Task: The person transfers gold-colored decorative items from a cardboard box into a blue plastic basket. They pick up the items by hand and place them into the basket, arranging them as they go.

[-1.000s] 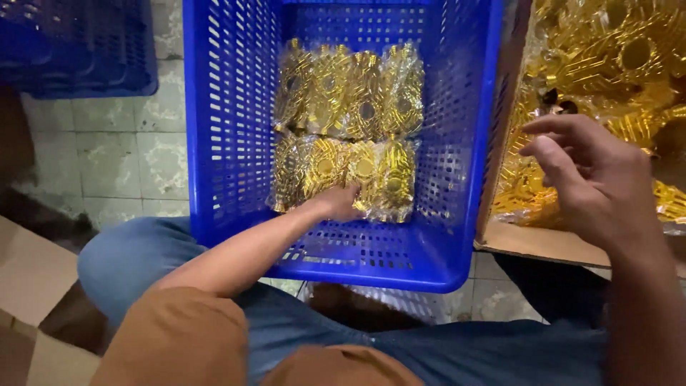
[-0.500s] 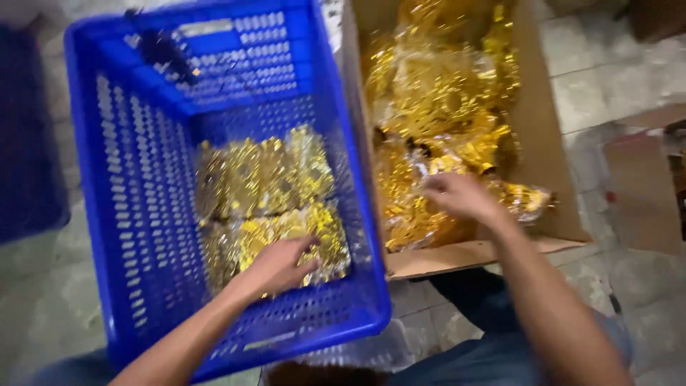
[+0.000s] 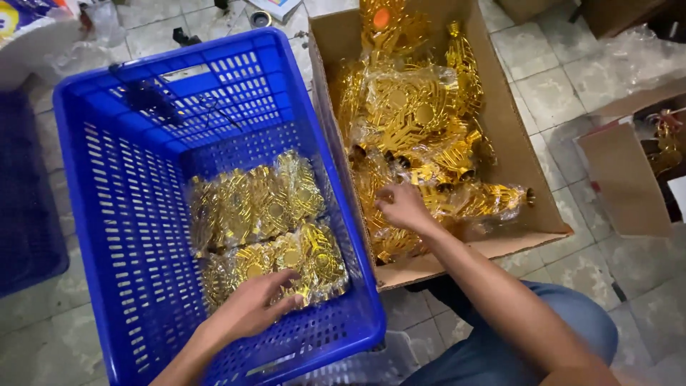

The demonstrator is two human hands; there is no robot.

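The left hand (image 3: 254, 307) lies loosely curled on the wrapped gold pieces (image 3: 261, 221) rowed in the blue crate (image 3: 107, 214); leaning could crush their thin film. The right hand (image 3: 400, 206), fingers closing, digs into the cardboard box (image 3: 514, 157), where tangled wraps may snag. Centre right, another carton (image 3: 622, 179) crowds the floor.

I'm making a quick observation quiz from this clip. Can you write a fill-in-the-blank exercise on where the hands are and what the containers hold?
1. The left hand rests on wrapped gold pieces inside the ____ plastic crate.
2. The right hand reaches into the ____ box of loose gold pieces.
3. In the crate the gold pieces lie in ____ rows.
4. The box stands to the ____ of the crate.

Missing words: blue; cardboard; two; right
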